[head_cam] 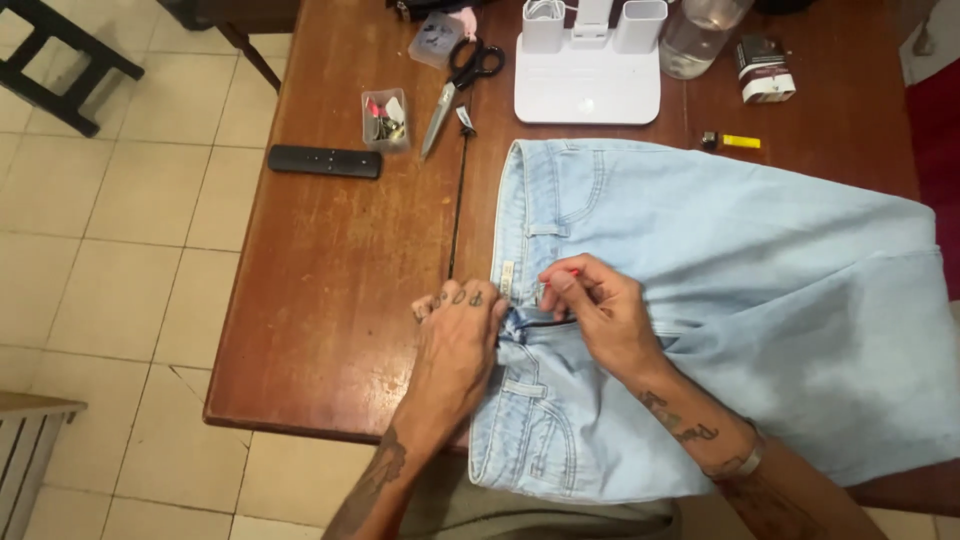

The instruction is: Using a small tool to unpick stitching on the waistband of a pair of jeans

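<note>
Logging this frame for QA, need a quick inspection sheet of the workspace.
Surface: brown wooden table, worn finish.
Job's things: light blue jeans laid flat, waistband toward the table's middle; fly area under both hands.
Clutter: scissors, black remote, small clear box, white device, glass jar, yellow lighter.
Grips: left hand presses the waistband; right hand pinches a small red-tipped thing at the fly.
Cables: thin black strip beside the jeans.
Surroundings: tiled floor.

jeans [720,300] | light blue denim | flat on table, waistband left | fly open
</note>
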